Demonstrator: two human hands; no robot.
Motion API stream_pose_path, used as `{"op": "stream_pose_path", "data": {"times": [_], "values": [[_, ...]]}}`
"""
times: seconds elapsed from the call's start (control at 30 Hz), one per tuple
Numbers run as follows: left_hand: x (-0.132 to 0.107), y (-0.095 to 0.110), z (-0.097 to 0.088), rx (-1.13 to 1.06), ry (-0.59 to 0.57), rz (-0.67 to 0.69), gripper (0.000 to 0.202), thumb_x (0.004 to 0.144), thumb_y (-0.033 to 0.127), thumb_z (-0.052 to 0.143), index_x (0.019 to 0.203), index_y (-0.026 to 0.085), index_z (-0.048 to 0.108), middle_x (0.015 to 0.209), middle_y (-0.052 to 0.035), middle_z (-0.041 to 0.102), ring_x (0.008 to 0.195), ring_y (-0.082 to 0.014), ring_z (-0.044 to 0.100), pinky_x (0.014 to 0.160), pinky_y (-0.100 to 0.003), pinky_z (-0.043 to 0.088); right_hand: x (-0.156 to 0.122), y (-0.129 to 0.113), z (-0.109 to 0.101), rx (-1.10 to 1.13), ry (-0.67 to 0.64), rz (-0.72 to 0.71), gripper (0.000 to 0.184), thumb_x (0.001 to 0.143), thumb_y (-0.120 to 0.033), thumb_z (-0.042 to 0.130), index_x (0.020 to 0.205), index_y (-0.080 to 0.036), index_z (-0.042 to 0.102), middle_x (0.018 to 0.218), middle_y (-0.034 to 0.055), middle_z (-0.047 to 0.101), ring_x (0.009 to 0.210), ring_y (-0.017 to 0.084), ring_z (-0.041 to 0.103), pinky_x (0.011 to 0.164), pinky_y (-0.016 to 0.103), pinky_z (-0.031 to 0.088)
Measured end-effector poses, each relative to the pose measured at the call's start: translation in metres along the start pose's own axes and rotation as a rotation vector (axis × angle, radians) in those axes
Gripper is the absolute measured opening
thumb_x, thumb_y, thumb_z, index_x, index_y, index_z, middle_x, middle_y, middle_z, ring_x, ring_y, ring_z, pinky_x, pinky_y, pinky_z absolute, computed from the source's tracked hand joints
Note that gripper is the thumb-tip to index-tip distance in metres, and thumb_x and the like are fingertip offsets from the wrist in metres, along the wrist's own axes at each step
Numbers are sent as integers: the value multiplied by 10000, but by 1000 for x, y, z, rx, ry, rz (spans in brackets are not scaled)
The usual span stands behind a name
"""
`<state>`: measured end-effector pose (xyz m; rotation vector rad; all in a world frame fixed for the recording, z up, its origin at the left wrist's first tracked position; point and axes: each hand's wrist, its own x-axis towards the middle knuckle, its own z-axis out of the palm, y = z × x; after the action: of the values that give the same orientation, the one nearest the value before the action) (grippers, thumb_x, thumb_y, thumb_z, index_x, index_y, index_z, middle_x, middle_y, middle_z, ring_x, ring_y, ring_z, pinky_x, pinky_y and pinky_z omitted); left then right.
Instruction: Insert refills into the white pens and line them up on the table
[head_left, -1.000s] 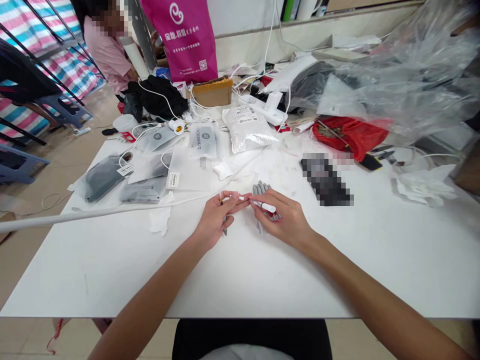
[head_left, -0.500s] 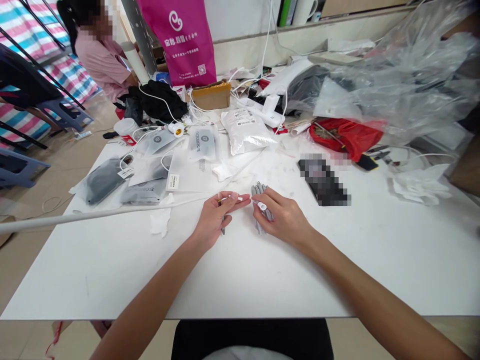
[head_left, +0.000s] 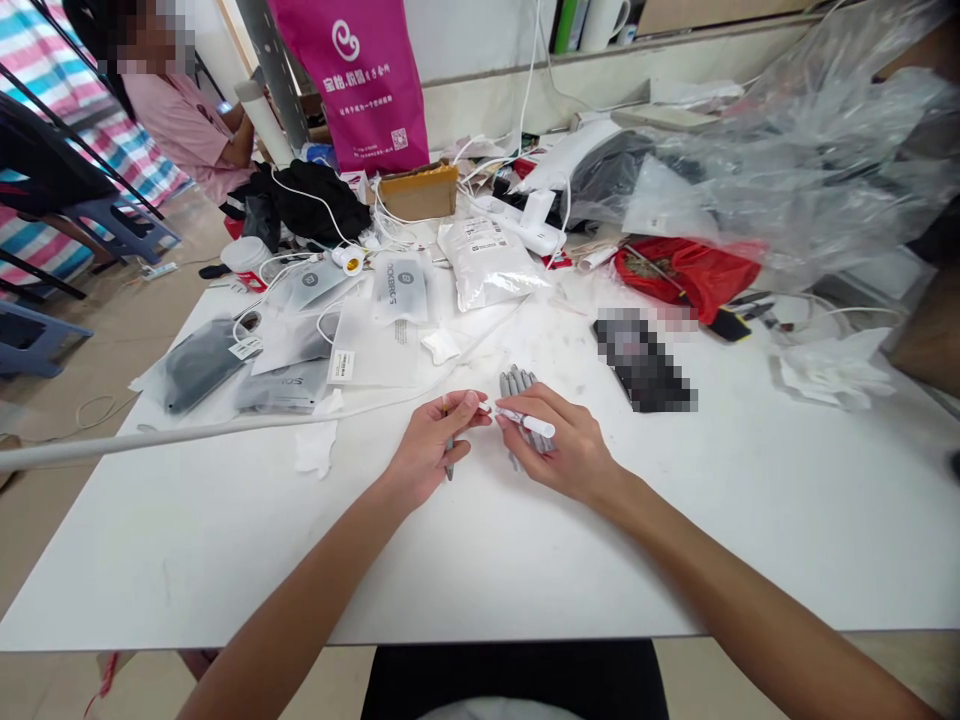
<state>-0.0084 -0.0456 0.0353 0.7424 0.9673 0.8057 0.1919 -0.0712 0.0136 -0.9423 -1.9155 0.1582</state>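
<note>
My left hand [head_left: 426,452] is closed. A thin grey pen-like stick [head_left: 449,468] pokes out below its fingers, and a small white piece shows at the pinched fingertips. My right hand [head_left: 568,440] grips a slim white pen-like tube [head_left: 538,426], its open-looking end toward me and its other end close to the left fingertips. Whether the tube touches the white piece I cannot tell. Several grey pen-like sticks [head_left: 516,380] lie side by side on the white table [head_left: 480,560], partly hidden behind and under my right hand.
A black phone-like slab [head_left: 645,365] lies to the right. Frosted packets [head_left: 375,340], a white parcel [head_left: 491,265] and a cable [head_left: 225,430] spread along the left and back. Behind stand a brown box [head_left: 418,192] and a pink bag [head_left: 360,90]. A person in pink sits far left.
My right hand has tilted the white tube, so more of its length shows and its near end points right. The left fingers have curled in, and the two hands' fingertips are closer.
</note>
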Motion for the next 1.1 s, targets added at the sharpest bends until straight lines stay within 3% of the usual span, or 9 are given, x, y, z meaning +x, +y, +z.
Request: {"op": "stream_pose_path", "data": {"times": [0.07, 0.17, 0.27, 0.43, 0.63, 0.87, 1.0, 1.1], "values": [[1, 0, -2, -5, -5, -9, 466, 805, 556, 918, 1045, 171, 810, 901, -72, 654, 863, -140, 628, 439, -217, 184, 2, -1, -1, 3, -18, 28, 148, 1036, -193, 604, 1170, -253, 581, 960, 67, 699, 642, 161, 613, 527, 322, 493], [2, 0, -4, 1, -23, 7, 472, 850, 546, 888, 1156, 193, 824, 913, -59, 628, 787, -105, 550, 433, -204, 191, 4, -2, -4, 13, -120, 180, 30, 1086, -230, 511, 1110, -240, 526, 986, 61, 692, 599, 137, 569, 532, 313, 474], [0, 2, -4, 22, -50, 53, 464, 890, 512, 858, 1256, 230, 814, 957, -54, 595, 817, -111, 529, 430, -202, 202, 5, 0, -7, -24, -209, 306, 74, 1112, -232, 436, 1114, -234, 510, 910, 23, 663, 561, 133, 522, 523, 308, 423], [-4, 3, -1, 119, -48, 126, 465, 906, 506, 833, 1308, 273, 805, 950, -45, 607, 647, -84, 411, 428, -246, 196, 7, 11, -8, -209, -271, 243, 162, 1134, -271, 397, 1079, -229, 544, 948, 51, 624, 698, 181, 557, 607, 322, 430], [3, -3, -5, 215, 64, 184, 401, 826, 492, 909, 1112, 213, 873, 816, -49, 687, 539, -47, 282, 454, -273, 147, 6, 23, -7, -402, -313, 210, 209, 1140, -359, 440, 1071, -211, 570, 988, 73, 610, 736, 201, 549, 619, 328, 419], [5, -3, -7, 257, 103, 228, 374, 797, 488, 930, 1052, 217, 885, 843, -52, 722, 532, -37, 311, 468, -265, 162, 4, 23, -7, -395, -381, 245, 251, 1151, -346, 381, 1149, -198, 583, 1040, 91, 585, 731, 195, 550, 611, 316, 407], [3, -2, -5, 296, 100, 258, 349, 804, 492, 920, 1038, 234, 893, 814, -24, 675, 564, -45, 368, 483, -258, 208, 4, 25, -6, -371, -373, 265, 250, 1146, -339, 393, 1185, -196, 594, 1069, 101, 588, 779, 210, 585, 651, 327, 433], [2, 0, -5, 330, 107, 294, 306, 796, 463, 921, 1016, 250, 898, 893, -34, 716, 588, -52, 392, 495, -261, 228, 2, 27, -6, -361, -346, 264, 246, 1139, -324, 406, 1213, -203, 607, 1077, 102, 590, 813, 221, 597, 672, 334, 434]]}}
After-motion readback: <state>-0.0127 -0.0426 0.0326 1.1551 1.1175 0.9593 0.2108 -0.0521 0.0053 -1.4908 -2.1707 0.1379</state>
